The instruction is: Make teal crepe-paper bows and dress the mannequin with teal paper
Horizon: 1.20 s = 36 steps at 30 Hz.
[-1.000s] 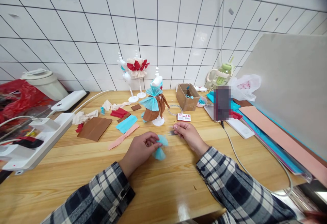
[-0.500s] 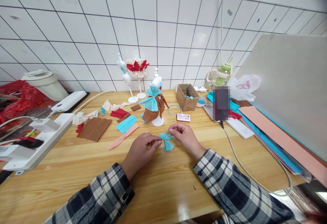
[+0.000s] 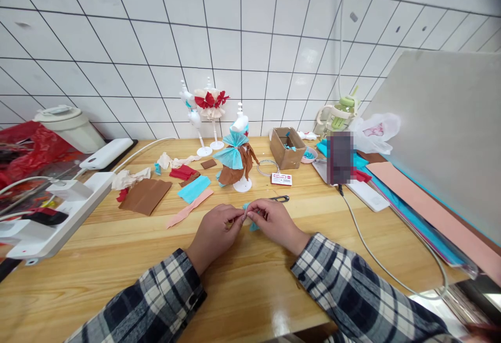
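A small light-blue crepe paper bow (image 3: pixel 254 226) is just above the wood, mostly hidden behind my right hand. My left hand (image 3: pixel 219 228) is closed in a pinch at the bow's left side. My right hand (image 3: pixel 276 223) reaches across the bow, and its thumb and forefinger pinch right at the left fingertips. What lies between the right fingertips is too small to make out. Beyond my hands stands a mini dress form (image 3: pixel 239 123) on a white base, wearing a large blue bow (image 3: pixel 233 150) and a brown paper skirt (image 3: pixel 235 170).
A dark slotted tool (image 3: pixel 279 198) lies just behind my right hand. Paper pieces, including a brown sheet (image 3: pixel 144 197) and a pink strip (image 3: pixel 190 209), lie left. Further back are a cardboard box (image 3: pixel 287 150), a staple-type box (image 3: pixel 281 179) and wire coil (image 3: pixel 268 167). A power strip (image 3: pixel 78 212) sits far left.
My right hand has moved left and slightly down, from beside the bow's upper right to the left fingertips, covering most of the bow. The dark tool behind it now shows.
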Tool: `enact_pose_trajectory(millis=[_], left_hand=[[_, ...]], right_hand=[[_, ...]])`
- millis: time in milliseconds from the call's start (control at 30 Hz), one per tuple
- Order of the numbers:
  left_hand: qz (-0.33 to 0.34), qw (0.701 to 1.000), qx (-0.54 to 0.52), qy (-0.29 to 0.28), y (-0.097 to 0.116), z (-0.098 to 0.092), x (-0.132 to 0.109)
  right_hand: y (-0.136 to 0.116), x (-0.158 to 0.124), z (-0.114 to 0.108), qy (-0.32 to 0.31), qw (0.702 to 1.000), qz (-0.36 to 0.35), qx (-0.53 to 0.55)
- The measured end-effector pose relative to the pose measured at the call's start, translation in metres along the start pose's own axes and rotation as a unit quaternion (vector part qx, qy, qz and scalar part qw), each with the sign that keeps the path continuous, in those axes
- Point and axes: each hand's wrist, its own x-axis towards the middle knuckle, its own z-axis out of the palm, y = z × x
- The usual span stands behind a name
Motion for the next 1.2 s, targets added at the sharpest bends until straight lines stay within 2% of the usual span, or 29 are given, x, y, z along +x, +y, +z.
enact_pose_trajectory(millis=[267, 367, 500, 567, 633, 700, 800, 900, 1200], left_hand=[[0.025, 0.998, -0.027, -0.041, 0.001, -0.004, 0.0], [0.022, 0.998, -0.044, -0.045, 0.001, -0.005, 0.0], [-0.02, 0.996, -0.078, -0.028, 0.0, -0.005, 0.002], [-0.039, 0.994, -0.098, -0.016, -0.002, -0.003, 0.002], [-0.052, 0.992, -0.113, -0.009, -0.004, -0.002, 0.002], [-0.058, 0.991, -0.119, -0.006, -0.005, -0.001, 0.001], [-0.047, 0.992, -0.118, -0.008, -0.003, -0.001, 0.001], [-0.035, 0.993, -0.111, -0.02, -0.001, -0.002, 0.002], [-0.037, 0.993, -0.109, -0.017, -0.002, -0.001, 0.002]], right_hand=[[0.0, 0.0, -0.001, -0.036, 0.997, 0.033, 0.054], [0.001, 0.001, -0.001, -0.055, 0.988, 0.066, 0.127], [0.004, 0.002, -0.003, -0.054, 0.934, 0.148, 0.322], [0.005, 0.002, -0.007, -0.036, 0.908, 0.158, 0.387], [0.005, 0.001, -0.011, -0.018, 0.898, 0.144, 0.415], [0.004, 0.001, -0.013, -0.002, 0.908, 0.11, 0.403], [0.001, 0.0, -0.009, 0.018, 0.952, 0.041, 0.302], [0.0, -0.001, -0.002, 0.03, 0.976, 0.02, 0.214], [-0.005, 0.001, -0.004, 0.053, 0.969, 0.027, 0.241]])
